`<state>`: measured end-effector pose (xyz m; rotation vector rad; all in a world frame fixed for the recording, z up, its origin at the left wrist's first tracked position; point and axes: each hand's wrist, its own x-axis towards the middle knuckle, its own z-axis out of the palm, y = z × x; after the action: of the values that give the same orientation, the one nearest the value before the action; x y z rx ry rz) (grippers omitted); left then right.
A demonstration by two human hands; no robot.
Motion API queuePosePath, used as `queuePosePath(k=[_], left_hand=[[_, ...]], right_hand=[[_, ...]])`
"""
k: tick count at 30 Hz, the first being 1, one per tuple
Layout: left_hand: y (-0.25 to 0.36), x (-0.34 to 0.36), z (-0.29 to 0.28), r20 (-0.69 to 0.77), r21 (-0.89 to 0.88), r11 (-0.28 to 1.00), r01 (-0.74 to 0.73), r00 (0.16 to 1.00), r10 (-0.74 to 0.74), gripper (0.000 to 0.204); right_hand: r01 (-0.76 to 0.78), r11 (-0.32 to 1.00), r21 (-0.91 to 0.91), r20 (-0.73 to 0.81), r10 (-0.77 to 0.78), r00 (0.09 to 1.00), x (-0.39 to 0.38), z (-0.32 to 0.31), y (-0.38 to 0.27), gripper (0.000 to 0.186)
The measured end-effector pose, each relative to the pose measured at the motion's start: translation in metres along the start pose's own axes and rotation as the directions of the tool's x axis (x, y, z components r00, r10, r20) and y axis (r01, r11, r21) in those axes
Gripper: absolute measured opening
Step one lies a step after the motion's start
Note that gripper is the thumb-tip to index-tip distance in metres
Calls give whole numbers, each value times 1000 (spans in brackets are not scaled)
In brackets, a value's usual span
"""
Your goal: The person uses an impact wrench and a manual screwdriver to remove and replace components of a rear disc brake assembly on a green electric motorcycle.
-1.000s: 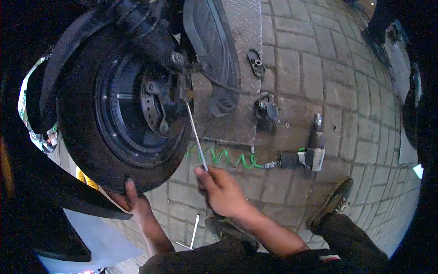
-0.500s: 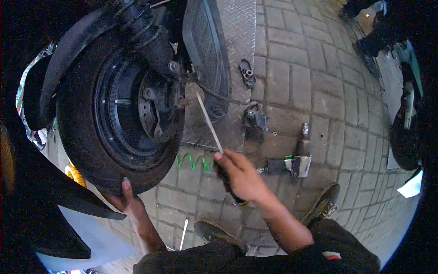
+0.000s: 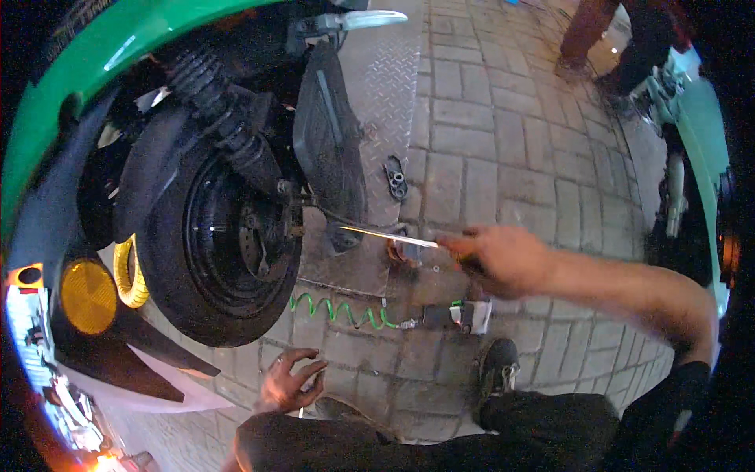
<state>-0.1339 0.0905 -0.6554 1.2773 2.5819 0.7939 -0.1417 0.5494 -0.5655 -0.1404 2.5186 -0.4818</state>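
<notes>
My right hand is closed round the handle of a long screwdriver. Its bright, thin shaft points left toward the wheel hub, with the tip apart from the wheel. Low in front of me, my left hand is held with fingers apart and curled, holding nothing and clear of the tyre. The scooter's rear wheel has a black rim, and a brake disc shows near its hub. Above it runs a coil-spring shock absorber. A dark brake caliper lies beyond the screwdriver's shaft, partly hidden by it.
An air impact wrench lies on the paving, joined to a green coiled hose. A small dark metal bracket rests by the edge of a chequered steel plate. Another person's legs and another scooter are at right.
My left hand has let go of the tyre and moved right and down. My right hand has swung right with the screwdriver, its shaft now nearly level. The view has shifted, showing more green bodywork.
</notes>
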Motion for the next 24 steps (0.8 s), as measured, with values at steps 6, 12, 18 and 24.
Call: queuePosePath(k=[6,12,18,24], left_hand=[[38,125,-74,-23,342,938,-49,998,60,45],[37,182,-69,-115,555,797,239,971,-211,56],[23,198,-40,-218,751,530,393,906,-362,67],[-2,198,-49,-172,880,403,251,960,-222,57]], right_hand=[[482,861,-163,-468,-498,730,73,-64,51,31],[586,790,-181,-502,-587,636,123,-77,71,24],[618,747,-245,-332,-663,671,140,-106,73,37],[695,704,-150,-377,-690,618,156,-140,72,30]])
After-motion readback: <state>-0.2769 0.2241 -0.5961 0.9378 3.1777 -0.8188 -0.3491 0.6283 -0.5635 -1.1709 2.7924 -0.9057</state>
